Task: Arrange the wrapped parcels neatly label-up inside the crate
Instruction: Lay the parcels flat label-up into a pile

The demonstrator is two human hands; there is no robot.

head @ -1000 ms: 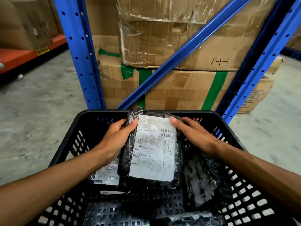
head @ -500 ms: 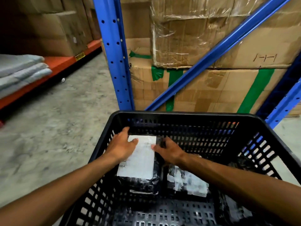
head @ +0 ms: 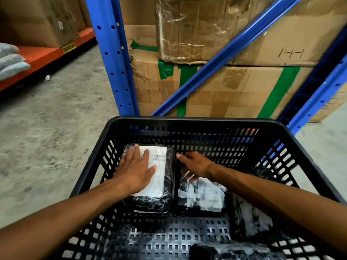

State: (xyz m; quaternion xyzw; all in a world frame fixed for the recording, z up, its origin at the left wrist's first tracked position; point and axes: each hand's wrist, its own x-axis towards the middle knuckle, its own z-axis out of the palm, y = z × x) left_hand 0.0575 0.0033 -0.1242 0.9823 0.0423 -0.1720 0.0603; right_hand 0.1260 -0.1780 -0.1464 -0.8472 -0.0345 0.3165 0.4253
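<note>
A black slatted plastic crate (head: 202, 122) fills the lower view. In its far left corner a black-wrapped parcel (head: 161, 201) lies flat, white label up. My left hand (head: 136, 168) rests flat on that label, fingers spread. Beside it to the right lies a second black parcel (head: 203, 199) with a crinkled white label facing up. My right hand (head: 196, 166) is on its far end, fingers curled around the wrap. A third wrapped parcel (head: 251, 220) leans by the right wall, and another (head: 231, 251) shows at the bottom edge.
A blue rack upright (head: 112, 53) and diagonal brace (head: 221, 53) stand just beyond the crate, with taped cardboard boxes (head: 234, 87) behind them. Concrete floor (head: 47, 128) lies to the left, with an orange shelf (head: 43, 55) and grey folded items (head: 11, 61).
The labelled parcel came down from between both hands into the crate's far left corner. My left hand now lies flat on it; my right hand shifted onto the parcel beside it.
</note>
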